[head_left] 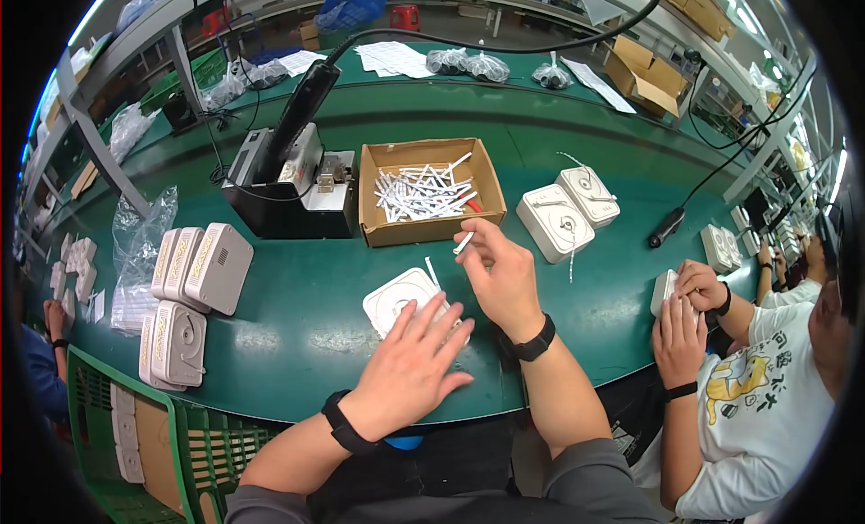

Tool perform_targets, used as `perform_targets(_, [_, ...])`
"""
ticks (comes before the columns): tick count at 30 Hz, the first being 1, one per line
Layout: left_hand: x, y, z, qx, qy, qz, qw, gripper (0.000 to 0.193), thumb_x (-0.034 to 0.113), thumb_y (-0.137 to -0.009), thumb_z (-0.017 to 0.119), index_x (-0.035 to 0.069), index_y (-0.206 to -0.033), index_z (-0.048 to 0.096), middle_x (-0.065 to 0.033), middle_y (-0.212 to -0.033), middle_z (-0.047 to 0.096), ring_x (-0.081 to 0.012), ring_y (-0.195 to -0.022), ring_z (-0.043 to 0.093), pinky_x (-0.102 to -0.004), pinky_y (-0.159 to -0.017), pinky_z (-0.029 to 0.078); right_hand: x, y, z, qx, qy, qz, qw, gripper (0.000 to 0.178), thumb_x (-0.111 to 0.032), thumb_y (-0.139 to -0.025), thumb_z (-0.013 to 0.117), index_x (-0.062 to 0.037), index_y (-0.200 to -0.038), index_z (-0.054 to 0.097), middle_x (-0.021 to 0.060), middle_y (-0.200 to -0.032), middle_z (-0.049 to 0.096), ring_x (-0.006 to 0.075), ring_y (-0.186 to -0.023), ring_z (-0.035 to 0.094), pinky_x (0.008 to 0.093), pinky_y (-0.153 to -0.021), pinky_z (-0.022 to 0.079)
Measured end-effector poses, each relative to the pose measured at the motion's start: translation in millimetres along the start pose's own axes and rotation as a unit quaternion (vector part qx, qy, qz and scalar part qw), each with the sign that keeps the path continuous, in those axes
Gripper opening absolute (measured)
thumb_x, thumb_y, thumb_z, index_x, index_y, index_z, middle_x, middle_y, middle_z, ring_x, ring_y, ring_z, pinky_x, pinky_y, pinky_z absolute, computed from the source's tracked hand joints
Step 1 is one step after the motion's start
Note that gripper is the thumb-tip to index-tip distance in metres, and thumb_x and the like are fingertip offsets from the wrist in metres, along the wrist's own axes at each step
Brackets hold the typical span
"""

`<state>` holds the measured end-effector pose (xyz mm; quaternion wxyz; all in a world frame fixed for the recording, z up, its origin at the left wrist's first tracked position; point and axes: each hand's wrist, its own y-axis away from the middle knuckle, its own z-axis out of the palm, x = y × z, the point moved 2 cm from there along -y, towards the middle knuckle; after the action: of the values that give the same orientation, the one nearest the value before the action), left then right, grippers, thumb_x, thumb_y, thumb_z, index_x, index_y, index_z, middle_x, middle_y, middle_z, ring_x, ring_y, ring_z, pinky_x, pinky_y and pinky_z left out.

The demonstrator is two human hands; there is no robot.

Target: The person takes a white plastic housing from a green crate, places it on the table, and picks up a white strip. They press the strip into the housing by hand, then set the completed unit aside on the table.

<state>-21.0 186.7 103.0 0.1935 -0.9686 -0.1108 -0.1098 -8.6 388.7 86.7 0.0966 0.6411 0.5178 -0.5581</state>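
My left hand [407, 369] lies with fingers spread over a white square plastic housing [389, 300] with a round centre, covering its right part. A thin white strip [432, 273] sticks up from the housing's far edge. Just beyond, my right hand [501, 273] pinches a small white strip [463, 243] between thumb and fingers. This hand is close to the front of an open cardboard box [378, 234] holding many loose white strips [416, 194] and something red. To the right of the box are two similar white housings [551, 225], with thin strips on them.
At left stand several white housings [216, 267] on edge, beside a clear plastic bag [135, 290]. A black machine [288, 209] supports a corded black tool [306, 100]. Another corded tool [667, 228] lies at right, near a co-worker's hands [689, 312] on a housing. A green crate [135, 389] stands lower left.
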Motion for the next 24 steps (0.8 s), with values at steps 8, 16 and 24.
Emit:
perform_targets(8, [-9,46,-1,-0.076,-0.013,0.006,0.997,0.056,0.037,-0.090,0.081,0.004,-0.132,0.063,-0.0135,-0.146,0.058,-0.0387,-0.144,0.048,-0.0582,-0.123,0.035,11,5,4,-0.137,0.163,0.001,0.977,0.032,-0.011,-0.088,0.082,-0.0057,-0.116,0.067,0.0095,-0.096,0.077,0.0261,-0.078,0.075,0.0378,-0.070,0.058])
perform_targets(16, [-22,106,-38,0.112,-0.038,-0.219,0.969,0.064,0.022,-0.078,0.092,0.004,-0.132,0.062,-0.0181,-0.150,0.054,-0.0441,-0.144,0.049,-0.0589,-0.120,0.039,13,8,6,-0.181,0.226,0.003,0.957,0.031,-0.014,-0.083,0.085,-0.0065,-0.107,0.067,0.0084,-0.087,0.074,0.0337,-0.084,0.073,0.0454,-0.073,0.055])
perform_targets(24, [-62,88,-57,-0.007,0.059,-0.166,0.984,0.066,0.014,-0.081,0.087,0.008,-0.140,0.060,-0.0201,-0.154,0.051,-0.0463,-0.146,0.047,-0.0565,-0.123,0.038,26,7,2,-0.162,0.256,-0.003,0.953,0.021,-0.004,-0.086,0.074,-0.0055,-0.106,0.067,0.0112,-0.086,0.074,0.0360,-0.084,0.072,0.0472,-0.073,0.055])
